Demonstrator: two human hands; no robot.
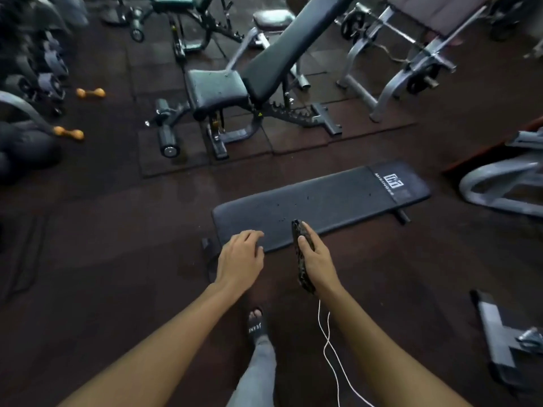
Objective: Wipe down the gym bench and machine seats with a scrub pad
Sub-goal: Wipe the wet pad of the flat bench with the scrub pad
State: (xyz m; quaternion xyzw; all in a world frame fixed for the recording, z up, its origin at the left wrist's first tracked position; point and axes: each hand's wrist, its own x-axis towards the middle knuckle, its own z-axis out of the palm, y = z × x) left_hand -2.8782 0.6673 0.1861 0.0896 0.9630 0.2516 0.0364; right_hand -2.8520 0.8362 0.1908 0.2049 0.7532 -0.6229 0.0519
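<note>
A flat black gym bench (338, 198) with a white logo at its far end lies low across the middle of the head view. My right hand (316, 259) grips a dark scrub pad (300, 254) on edge, over the bench's near side. My left hand (239, 257) hovers with fingers curled and apart above the bench's near left corner, holding nothing. Behind it stands an adjustable incline bench with a black seat (217, 89) and a raised black backrest (293, 39).
Dark rubber floor tiles all around. Two orange dumbbells (91, 92) lie at the left near a weight rack. Grey machine frames (411, 60) stand at the back right, another grey frame (499, 186) at the right edge. A white cord (326, 348) dangles by my leg.
</note>
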